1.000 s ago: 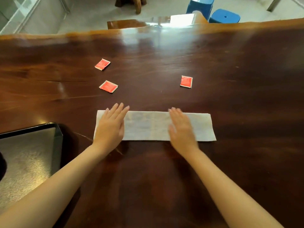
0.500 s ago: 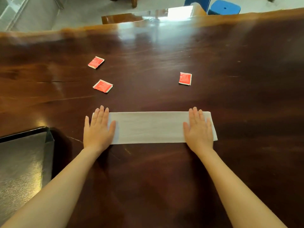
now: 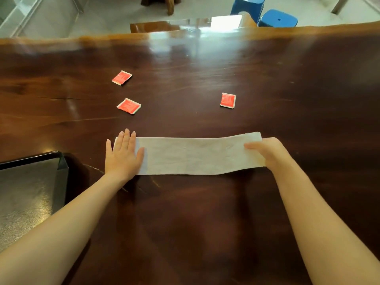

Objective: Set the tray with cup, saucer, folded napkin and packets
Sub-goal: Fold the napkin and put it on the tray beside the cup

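A white napkin [image 3: 195,156], folded into a long strip, lies across the dark wooden table [image 3: 205,212]. My left hand [image 3: 123,155] rests flat on its left end, fingers spread. My right hand [image 3: 269,154] pinches the right end, which is lifted slightly off the wood. Three red packets lie beyond the napkin: one far left [image 3: 121,77], one nearer left [image 3: 129,105], one to the right [image 3: 227,100]. The black tray [image 3: 61,171] sits at the left edge of view. No cup or saucer is visible.
The table's far edge [image 3: 185,36] runs across the top of the view. Behind it stand two blue stools [image 3: 277,18] and a wooden bench [image 3: 154,26] on a pale floor.
My hands slid outward from the napkin's middle to its ends. The right hand then went from flat to gripping the right end, raising it a little.
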The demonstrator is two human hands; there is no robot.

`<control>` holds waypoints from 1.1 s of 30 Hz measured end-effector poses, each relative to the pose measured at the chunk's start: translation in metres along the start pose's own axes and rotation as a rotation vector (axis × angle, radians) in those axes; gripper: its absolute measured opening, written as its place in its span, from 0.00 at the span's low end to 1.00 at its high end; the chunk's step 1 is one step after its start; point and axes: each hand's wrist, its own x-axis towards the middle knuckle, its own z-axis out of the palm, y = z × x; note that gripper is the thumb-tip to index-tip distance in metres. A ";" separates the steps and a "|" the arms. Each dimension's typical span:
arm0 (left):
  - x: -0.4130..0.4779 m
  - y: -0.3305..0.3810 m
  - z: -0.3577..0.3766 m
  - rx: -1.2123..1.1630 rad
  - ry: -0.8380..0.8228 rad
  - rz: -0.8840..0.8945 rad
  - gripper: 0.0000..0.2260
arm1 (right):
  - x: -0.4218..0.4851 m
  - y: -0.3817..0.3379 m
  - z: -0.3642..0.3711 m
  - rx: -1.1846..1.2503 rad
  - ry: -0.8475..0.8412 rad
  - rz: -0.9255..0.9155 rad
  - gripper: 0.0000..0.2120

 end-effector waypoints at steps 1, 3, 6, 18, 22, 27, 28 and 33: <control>0.001 0.005 -0.008 -0.006 -0.006 0.005 0.28 | -0.010 -0.011 -0.005 0.022 -0.053 -0.088 0.11; 0.003 0.021 -0.032 -0.213 -0.034 0.060 0.29 | -0.036 -0.041 -0.015 0.006 -0.152 -0.301 0.01; 0.001 0.060 -0.098 -0.969 -0.292 0.174 0.28 | -0.076 -0.094 -0.024 -0.107 -0.216 -0.533 0.03; 0.008 0.106 -0.324 -1.399 0.016 0.507 0.07 | -0.155 -0.263 -0.063 -0.676 -0.162 -0.852 0.09; 0.017 0.101 -0.354 -1.429 0.087 0.500 0.02 | -0.156 -0.281 -0.072 -0.492 -0.122 -0.871 0.09; 0.016 0.096 -0.385 -1.425 0.203 0.516 0.04 | -0.167 -0.286 -0.071 -0.216 0.003 -1.117 0.03; 0.013 0.095 -0.387 -1.425 0.222 0.522 0.04 | -0.171 -0.282 -0.070 -0.196 0.009 -1.151 0.03; -0.030 0.091 -0.344 -1.391 0.255 0.505 0.04 | -0.183 -0.223 -0.064 -0.367 0.013 -1.226 0.04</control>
